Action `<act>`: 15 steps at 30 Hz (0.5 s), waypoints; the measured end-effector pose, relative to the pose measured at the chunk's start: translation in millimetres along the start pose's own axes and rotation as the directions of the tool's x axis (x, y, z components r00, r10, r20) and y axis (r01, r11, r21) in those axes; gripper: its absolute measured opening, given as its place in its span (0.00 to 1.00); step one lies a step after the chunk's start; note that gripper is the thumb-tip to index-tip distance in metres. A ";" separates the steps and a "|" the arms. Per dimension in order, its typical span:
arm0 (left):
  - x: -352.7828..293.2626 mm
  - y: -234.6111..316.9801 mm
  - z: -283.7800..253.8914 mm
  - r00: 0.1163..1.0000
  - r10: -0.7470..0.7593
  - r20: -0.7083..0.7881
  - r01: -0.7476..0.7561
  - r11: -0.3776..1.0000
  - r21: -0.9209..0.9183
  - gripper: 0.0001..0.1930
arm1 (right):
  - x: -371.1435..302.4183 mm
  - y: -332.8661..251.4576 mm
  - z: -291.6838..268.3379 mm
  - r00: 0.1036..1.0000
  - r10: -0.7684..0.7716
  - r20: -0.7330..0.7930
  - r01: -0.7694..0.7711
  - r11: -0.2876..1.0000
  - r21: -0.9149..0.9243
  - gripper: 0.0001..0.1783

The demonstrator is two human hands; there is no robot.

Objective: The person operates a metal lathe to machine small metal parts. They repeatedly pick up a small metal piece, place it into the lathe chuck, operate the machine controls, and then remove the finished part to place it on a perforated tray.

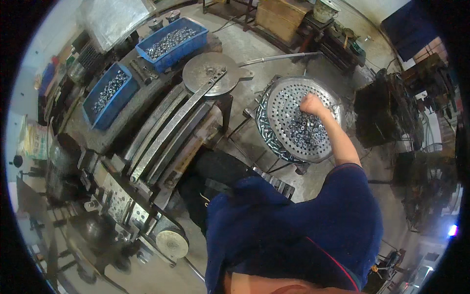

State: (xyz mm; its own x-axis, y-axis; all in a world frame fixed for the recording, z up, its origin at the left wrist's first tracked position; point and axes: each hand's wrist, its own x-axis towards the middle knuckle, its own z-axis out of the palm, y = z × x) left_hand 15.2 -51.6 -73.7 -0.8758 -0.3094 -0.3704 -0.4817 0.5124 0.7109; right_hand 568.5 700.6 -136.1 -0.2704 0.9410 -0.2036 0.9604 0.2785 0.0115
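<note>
My right hand (313,105), fingers curled closed, is over a round metal tray (281,93) full of punched holes. Whatever its fingers hold, if anything, is hidden. Beside and below the hand, a pile of small metal nuts (307,131) lies on the tray. Under the tray's left edge, many shiny metal pieces that look like short rods or bolts (269,138) fill a wider round container. My left hand does not show; the dark blue shirt covers that side.
A long-handled lever machine (178,125) with a round steel plate (205,73) stands to the left. Behind it, one blue crate (193,36) and another blue crate (100,121) hold small metal parts. Dark machinery (387,110) stands at the right, a wooden box (281,19) at the back.
</note>
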 end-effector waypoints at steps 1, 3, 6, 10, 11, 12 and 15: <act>5.4 1.4 3.6 1.000 0.007 -0.001 -0.007 1.000 -0.007 0.18 | 3.2 9.8 19.4 0.993 -0.119 0.026 0.122 0.981 -0.149 0.13; 11.2 0.0 1.7 1.000 0.017 -0.018 -0.017 1.000 -0.019 0.17 | -5.0 -25.4 11.9 0.988 0.149 0.045 -0.148 0.989 -0.017 0.15; 27.7 -6.8 -5.2 0.999 0.040 -0.034 -0.042 0.997 -0.063 0.16 | -0.8 -48.5 5.1 0.972 0.158 0.173 -0.134 0.981 -0.140 0.19; 60.2 -18.4 -29.0 0.995 0.102 -0.009 -0.102 0.984 -0.149 0.14 | 16.9 -47.3 19.7 0.978 0.130 0.165 -0.106 0.984 -0.144 0.21; 61.8 -21.9 -34.9 0.993 0.119 0.008 -0.116 0.978 -0.175 0.14 | 18.9 -47.0 19.9 0.974 0.132 0.183 -0.102 0.982 -0.161 0.21; 65.4 -21.8 -42.7 0.993 0.098 0.073 -0.082 0.977 -0.198 0.14 | 18.9 -47.4 21.2 0.971 0.132 0.200 -0.097 0.979 -0.179 0.22; 59.0 -8.3 -45.5 0.960 0.219 0.177 -0.217 0.976 -0.030 0.13 | 20.2 -30.1 34.3 0.983 0.172 0.065 -0.167 0.983 -0.083 0.20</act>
State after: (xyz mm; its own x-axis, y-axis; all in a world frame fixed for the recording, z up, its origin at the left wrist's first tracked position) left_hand -31.2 -110.6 -74.3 -0.9512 -0.0427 -0.3056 -0.2788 0.5433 0.7919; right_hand 536.4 704.6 -174.2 -0.0958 0.9604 -0.2616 0.9831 0.1324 0.1261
